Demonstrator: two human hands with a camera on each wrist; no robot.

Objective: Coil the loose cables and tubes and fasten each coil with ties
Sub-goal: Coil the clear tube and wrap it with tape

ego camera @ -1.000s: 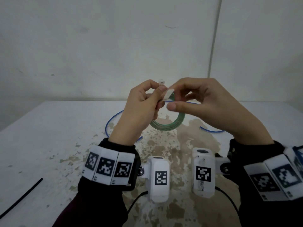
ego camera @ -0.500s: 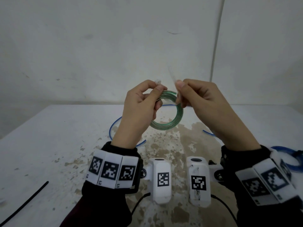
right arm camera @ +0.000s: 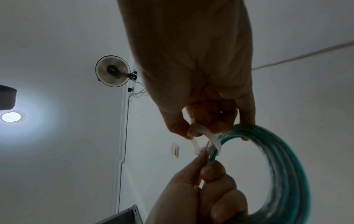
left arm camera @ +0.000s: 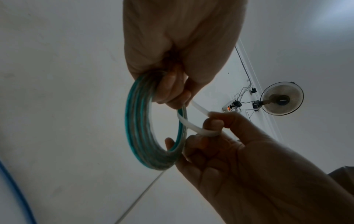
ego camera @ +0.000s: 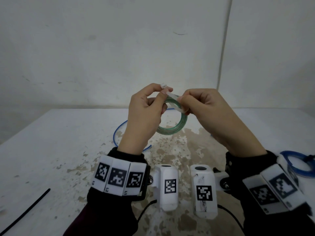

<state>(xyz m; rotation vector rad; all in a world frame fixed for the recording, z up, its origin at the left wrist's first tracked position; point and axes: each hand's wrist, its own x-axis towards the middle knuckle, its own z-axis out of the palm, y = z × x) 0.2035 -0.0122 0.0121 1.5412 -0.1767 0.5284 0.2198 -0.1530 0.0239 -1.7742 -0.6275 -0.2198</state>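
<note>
Holding a green tube coil (ego camera: 177, 123) at frame centre above the surface (ego camera: 59, 150): left hand (ego camera: 144, 114) grip closed on coil and the white tie (ego camera: 175, 103) head, right hand (ego camera: 209, 109) pinching the tie's looped strap. Blue tube (ego camera: 119, 132) lies behind.

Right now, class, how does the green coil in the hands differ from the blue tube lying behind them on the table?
The green tube coil is wound into tight stacked loops; the blue tube lies in one loose open curve. The green coil is held in the air by the left hand, with the right hand bending a white cable tie around it; the blue tube lies untied. Both are thin flexible tubing.
</note>
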